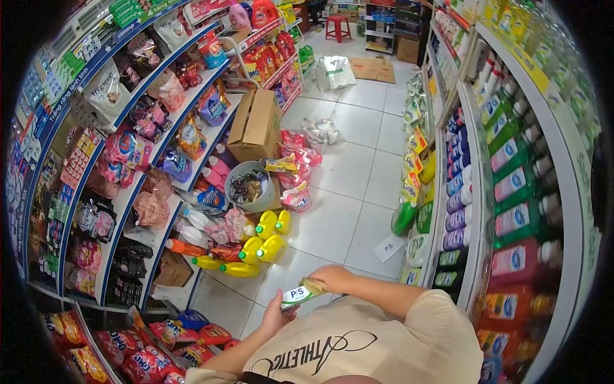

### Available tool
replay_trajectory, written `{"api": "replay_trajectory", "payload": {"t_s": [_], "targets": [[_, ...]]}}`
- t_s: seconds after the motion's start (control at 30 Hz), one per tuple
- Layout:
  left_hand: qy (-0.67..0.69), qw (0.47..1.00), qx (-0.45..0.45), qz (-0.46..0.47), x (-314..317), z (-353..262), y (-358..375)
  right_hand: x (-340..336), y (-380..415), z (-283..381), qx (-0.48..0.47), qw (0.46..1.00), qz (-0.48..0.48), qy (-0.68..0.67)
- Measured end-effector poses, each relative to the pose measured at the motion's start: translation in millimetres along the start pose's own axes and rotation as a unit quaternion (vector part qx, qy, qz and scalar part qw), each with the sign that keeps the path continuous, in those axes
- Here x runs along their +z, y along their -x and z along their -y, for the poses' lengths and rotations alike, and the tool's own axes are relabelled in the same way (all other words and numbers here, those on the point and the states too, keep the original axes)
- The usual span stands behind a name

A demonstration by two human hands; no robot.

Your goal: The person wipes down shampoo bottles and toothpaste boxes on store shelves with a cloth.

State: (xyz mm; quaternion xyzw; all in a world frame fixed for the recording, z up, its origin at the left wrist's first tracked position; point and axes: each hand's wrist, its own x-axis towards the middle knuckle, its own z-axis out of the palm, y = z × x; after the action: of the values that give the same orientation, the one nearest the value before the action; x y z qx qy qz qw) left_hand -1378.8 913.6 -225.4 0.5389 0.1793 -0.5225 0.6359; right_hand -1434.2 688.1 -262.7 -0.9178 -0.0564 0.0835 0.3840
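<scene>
A white and green P/S box [296,295] is held in front of the beige shirt, low in the middle of the view. My left hand [277,313] grips its left end, with the fingers partly behind it. At the box's right end my right hand [332,279] is closed on a yellowish-brown cloth [313,285], which touches the box. A white card marked P/S [388,247] lies on the tiled floor to the right.
Shelves of bagged products [173,163] rise on the left; bottle shelves [511,185] line the right. Yellow bottles [270,248], a grey bucket [261,203] and a cardboard box [254,125] stand on the floor. Farther off are a white bag [334,72] and a red stool [338,27].
</scene>
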Motion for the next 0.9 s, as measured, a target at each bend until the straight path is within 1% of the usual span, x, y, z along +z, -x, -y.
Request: {"api": "replay_trajectory", "payload": {"t_s": [0.03, 0.1, 0.2, 0.23, 0.3, 0.33, 0.43, 0.53, 0.63, 0.67, 0.73, 0.77, 0.8, 0.9], "targets": [[0.008, 1.0, -0.021, -0.001, 9.1, -3.5, -7.3, -12.6, 1.0, -6.7, -0.005, 1.0, 0.0, -0.002], [0.023, 0.998, -0.057, 0.002, 25.5, -12.5, -23.1, -25.9, -5.5, -10.7, -0.049, 0.998, 0.016, -0.02], [0.047, 0.999, 0.015, -0.006, 33.3, -0.9, -50.3, -40.5, -32.5, 3.0, -0.121, 0.99, 0.049, -0.045], [0.07, 0.997, 0.02, -0.021, 46.1, -11.5, -43.7, -47.1, -42.1, 8.1, -0.145, 0.986, 0.063, -0.052], [0.118, 0.991, 0.031, -0.052, 67.9, -28.7, -21.1, -62.0, -61.5, 14.1, -0.165, 0.982, 0.092, 0.0], [0.121, 0.988, 0.061, -0.069, 70.4, -30.2, -19.3, -67.8, -68.2, 14.0, -0.176, 0.978, 0.108, 0.026], [0.215, 0.968, 0.096, -0.088, 64.7, -27.4, -26.1, -82.0, -81.7, 5.4, -0.235, 0.966, 0.093, 0.045], [0.241, 0.956, 0.111, -0.125, 59.4, -20.2, -28.4, -87.6, -101.4, -18.0, -0.198, 0.962, 0.184, 0.033], [0.254, 0.945, 0.133, -0.157, 67.2, -16.6, -22.6, -91.9, -116.3, -36.0, -0.208, 0.951, 0.22, 0.054], [0.258, 0.944, 0.148, -0.143, 69.7, -17.3, -20.3, -91.9, -121.5, -37.4, -0.209, 0.948, 0.232, 0.067], [0.302, 0.931, 0.147, -0.14, 71.0, -18.6, -18.7, -100.1, -126.2, -17.6, -0.205, 0.941, 0.254, 0.088], [0.321, 0.926, 0.145, -0.136, 72.3, -21.1, -18.6, -95.7, -129.2, -11.0, -0.23, 0.939, 0.244, 0.076], [0.337, 0.923, 0.123, -0.138, 76.3, -26.4, -18.3, -90.0, -132.6, -3.8, -0.254, 0.937, 0.231, 0.066], [0.273, 0.94, 0.162, -0.123, 86.9, -33.8, -37.9, -88.5, -128.4, 15.5, -0.299, 0.935, 0.178, 0.071]]}}
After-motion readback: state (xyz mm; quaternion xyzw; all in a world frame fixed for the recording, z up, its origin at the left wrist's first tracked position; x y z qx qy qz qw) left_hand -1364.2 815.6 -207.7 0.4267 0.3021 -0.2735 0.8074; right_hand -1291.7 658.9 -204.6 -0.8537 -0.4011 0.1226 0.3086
